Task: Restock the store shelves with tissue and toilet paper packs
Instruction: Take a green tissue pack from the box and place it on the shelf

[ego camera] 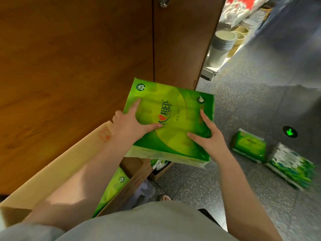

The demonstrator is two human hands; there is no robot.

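Observation:
A large green tissue pack (175, 108) with red and dark lettering is held flat in front of me, above an open cardboard box (57, 173). My left hand (132, 122) grips its left edge, thumb lying on the top face. My right hand (208, 136) grips its right edge, thumb on top and fingers along the side. Another green pack (114, 186) lies inside the box below. Two more packs sit on the floor to the right, a green one (249, 145) and a green and white one (291, 166).
A brown wooden cabinet (78, 58) with a metal handle (164, 1) fills the left and centre. Stacked paper cups and bowls (224, 44) stand on a low shelf at the upper right. The grey speckled floor (251, 94) carries a glowing green arrow mark (289, 132).

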